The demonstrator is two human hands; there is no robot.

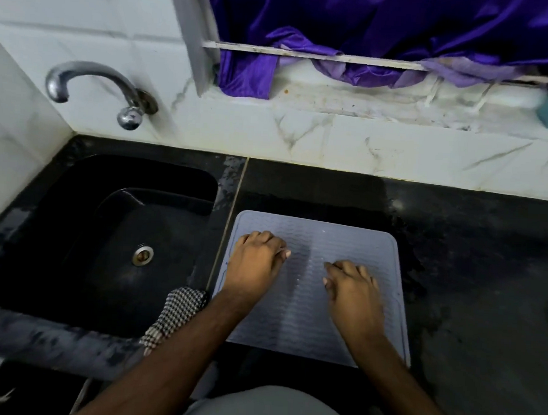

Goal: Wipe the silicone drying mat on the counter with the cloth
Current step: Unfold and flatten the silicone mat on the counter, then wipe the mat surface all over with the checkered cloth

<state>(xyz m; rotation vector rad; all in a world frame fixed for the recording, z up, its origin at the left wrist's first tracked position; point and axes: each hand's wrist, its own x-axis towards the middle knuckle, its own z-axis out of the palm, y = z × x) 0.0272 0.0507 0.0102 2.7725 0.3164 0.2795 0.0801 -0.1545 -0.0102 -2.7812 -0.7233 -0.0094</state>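
Both hands, left and right, rest on the mat, fingers loosely curled and holding nothing, probably flattening it, cloth unused at 9 o'clock.

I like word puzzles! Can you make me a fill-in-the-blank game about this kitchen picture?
1. Both hands, the left hand and the right hand, rest on the grey ____.
2. The checkered cloth hangs over the edge of the black ____.
3. The metal tap sticks out of the ____.
4. The curtain is coloured ____.

Missing words: drying mat; sink; wall; purple.
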